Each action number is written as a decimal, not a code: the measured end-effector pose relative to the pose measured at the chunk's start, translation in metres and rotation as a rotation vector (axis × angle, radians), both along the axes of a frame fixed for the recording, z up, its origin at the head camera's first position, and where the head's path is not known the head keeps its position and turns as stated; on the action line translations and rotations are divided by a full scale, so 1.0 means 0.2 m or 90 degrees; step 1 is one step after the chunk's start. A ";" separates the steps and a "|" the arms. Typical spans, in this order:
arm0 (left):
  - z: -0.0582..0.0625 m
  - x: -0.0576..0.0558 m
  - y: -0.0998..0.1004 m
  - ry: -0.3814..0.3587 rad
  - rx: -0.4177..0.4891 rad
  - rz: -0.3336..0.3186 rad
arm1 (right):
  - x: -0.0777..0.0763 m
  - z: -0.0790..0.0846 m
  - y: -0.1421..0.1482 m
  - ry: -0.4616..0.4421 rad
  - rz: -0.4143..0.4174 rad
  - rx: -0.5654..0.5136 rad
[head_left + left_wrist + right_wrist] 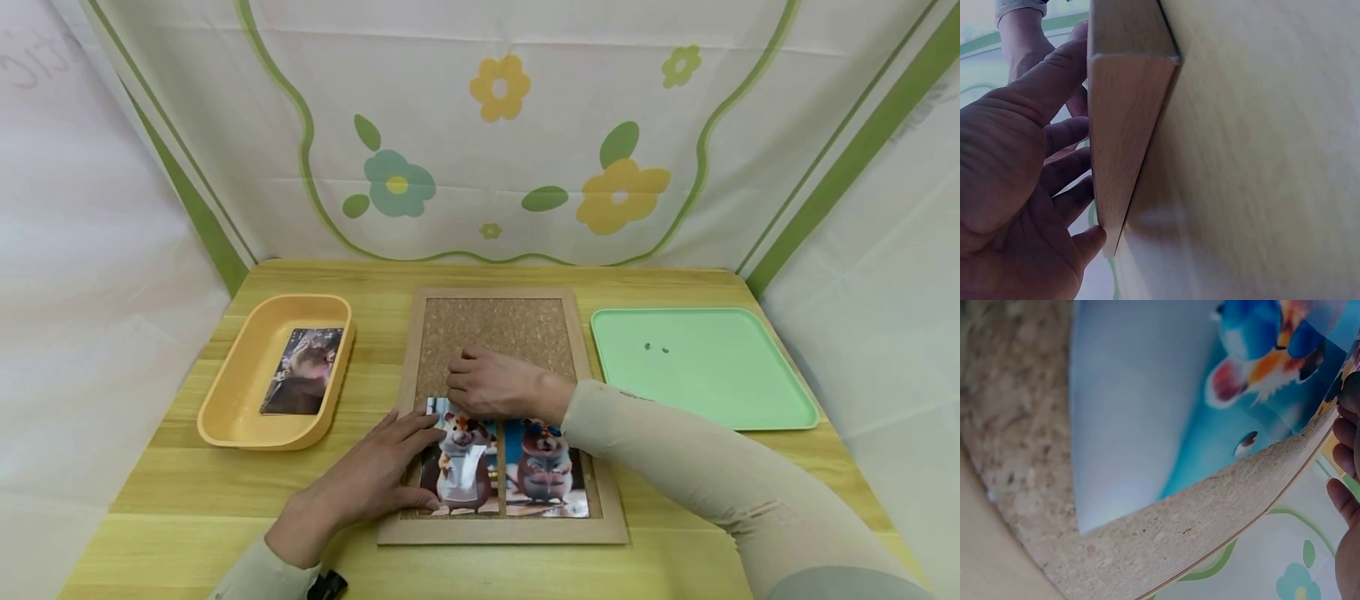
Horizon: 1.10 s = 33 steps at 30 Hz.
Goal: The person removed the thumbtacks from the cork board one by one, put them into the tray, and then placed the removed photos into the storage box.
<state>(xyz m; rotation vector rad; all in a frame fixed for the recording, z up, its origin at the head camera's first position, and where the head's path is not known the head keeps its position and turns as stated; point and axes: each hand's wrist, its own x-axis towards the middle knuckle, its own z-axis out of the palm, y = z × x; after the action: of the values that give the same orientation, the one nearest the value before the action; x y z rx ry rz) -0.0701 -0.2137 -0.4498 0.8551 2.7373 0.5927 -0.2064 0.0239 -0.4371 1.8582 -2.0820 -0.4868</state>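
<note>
A wood-framed corkboard (495, 333) lies on the table with two hamster photos side by side on its near half. My left hand (367, 479) rests with spread fingers over the frame's left side and the left photo (465, 479). Over that photo's top edge, my right hand (506, 385) is bent with curled fingers; whatever is between its fingertips is hidden. The right photo (546, 475) is partly covered by my right wrist. In the right wrist view a small shiny tack (1245, 444) sits near this photo's upper edge.
To the left, a yellow bin (232, 400) holds another photo (305, 371). At the right stands a green tray (720, 367) with two tiny metal pieces (656, 348). A flowered white curtain (465, 142) hangs behind the table (375, 300).
</note>
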 end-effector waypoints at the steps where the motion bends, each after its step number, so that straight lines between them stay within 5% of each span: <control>1: 0.00 0.00 0.00 -0.001 0.001 0.000 | 0.00 0.00 0.00 0.000 0.001 0.000; 33: 0.01 0.00 0.01 0.003 0.001 0.000 | -0.02 -0.04 0.03 0.025 0.042 -0.019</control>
<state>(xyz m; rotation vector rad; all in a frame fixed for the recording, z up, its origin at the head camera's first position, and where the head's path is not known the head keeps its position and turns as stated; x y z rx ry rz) -0.0695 -0.2125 -0.4475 0.8582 2.7411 0.5945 -0.2098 0.0306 -0.4441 1.8791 -1.9851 -0.4694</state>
